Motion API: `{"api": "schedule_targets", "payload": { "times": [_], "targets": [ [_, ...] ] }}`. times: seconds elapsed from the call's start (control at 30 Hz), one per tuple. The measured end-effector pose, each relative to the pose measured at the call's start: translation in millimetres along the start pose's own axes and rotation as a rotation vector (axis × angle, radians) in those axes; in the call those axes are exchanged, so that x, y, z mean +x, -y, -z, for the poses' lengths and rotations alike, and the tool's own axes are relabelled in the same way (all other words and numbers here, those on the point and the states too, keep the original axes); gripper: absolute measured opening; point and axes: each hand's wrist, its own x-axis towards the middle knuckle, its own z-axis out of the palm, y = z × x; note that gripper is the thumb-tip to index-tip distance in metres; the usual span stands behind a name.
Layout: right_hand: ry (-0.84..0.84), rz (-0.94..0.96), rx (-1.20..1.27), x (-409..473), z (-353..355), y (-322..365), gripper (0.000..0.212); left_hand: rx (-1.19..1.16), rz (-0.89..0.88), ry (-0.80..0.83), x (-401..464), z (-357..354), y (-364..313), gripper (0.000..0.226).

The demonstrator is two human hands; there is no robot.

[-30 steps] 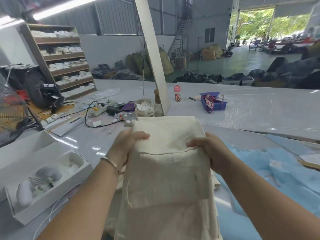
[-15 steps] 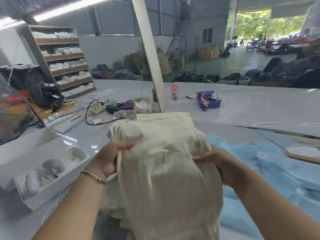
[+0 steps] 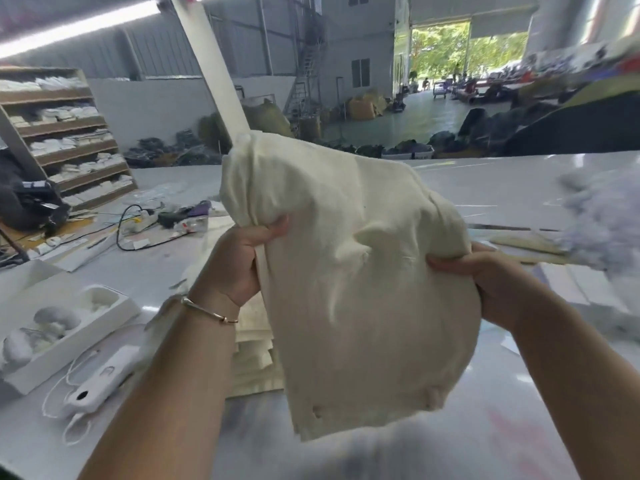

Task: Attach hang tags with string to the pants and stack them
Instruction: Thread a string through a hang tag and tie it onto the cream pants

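I hold the cream pants [image 3: 360, 278] up off the table [image 3: 502, 427], my left hand [image 3: 239, 261] bunching one edge and my right hand [image 3: 485, 275] pinching the other. The fabric hangs slack between them (no tag in sight), so a loose pinch could, I judge, let it unfold onto the folded stack [image 3: 254, 355] below and muss it.

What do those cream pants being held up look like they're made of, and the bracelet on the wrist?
The cream pants look like a soft woven cloth, perhaps cotton or a linen blend: matte, slightly textured, and bunching into loose folds where the left hand and right hand grip them. The bracelet looks like thin polished metal, gold-toned, with a glint along it.
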Motion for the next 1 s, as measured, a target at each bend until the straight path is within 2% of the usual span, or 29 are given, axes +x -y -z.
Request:
{"api": "schedule_targets", "payload": {
  "times": [0.17,0.23,0.33,0.4,0.47,0.57,0.6,0.63,0.67,0.7,0.77,0.8,0.87,0.93,1.0],
  "targets": [
    [-0.181,0.147,-0.054,-100,93,29,0.031,-0.061,0.027,0.153,-40,-124,39,0.023],
    [-0.297,0.218,-0.163,-136,127,46,0.031,-0.062,0.033,0.224,-61,-177,55,0.025],
    [-0.458,0.305,-0.353,-178,177,78,0.028,-0.178,0.042,0.403,-90,-233,79,0.04],
    [-0.397,0.307,-0.415,-197,204,100,0.032,-0.336,0.05,0.59,-106,-248,93,0.038],
    [-0.293,0.246,-0.438,-202,223,114,0.034,-0.481,0.107,0.643,-117,-248,97,0.036],
    [-0.195,0.155,-0.536,-175,228,97,0.026,-0.469,0.091,0.51,-127,-223,98,0.057],
    [-0.174,0.138,-0.601,-160,223,79,0.024,-0.509,0.133,0.518,-129,-210,108,0.065],
    [-0.15,0.116,-0.676,-143,218,56,0.024,-0.497,0.231,0.46,-130,-192,119,0.072],
    [-0.127,0.076,-0.766,-127,213,30,0.026,-0.389,0.323,0.318,-132,-173,130,0.074],
    [-0.106,0.012,-0.866,-114,209,4,0.032,-0.234,0.395,0.109,-137,-155,142,0.068],
    [-0.052,-0.144,-1.031,-100,212,-43,0.045,0.017,0.551,-0.219,-146,-117,170,0.042],
    [-0.045,-0.207,-1.068,-100,217,-63,0.046,0.157,0.638,-0.313,-153,-103,184,0.029],
    [-0.085,-0.325,-1.099,-114,233,-96,0.042,0.422,0.812,-0.423,-162,-74,214,0.014],
    [-0.137,-0.454,-1.141,-139,246,-123,0.039,0.632,0.923,-0.47,-166,-55,237,0.023],
    [-0.176,-0.548,-1.256,-167,252,-146,0.036,0.881,0.899,-0.511,-161,-51,250,0.029]
  ]
}}
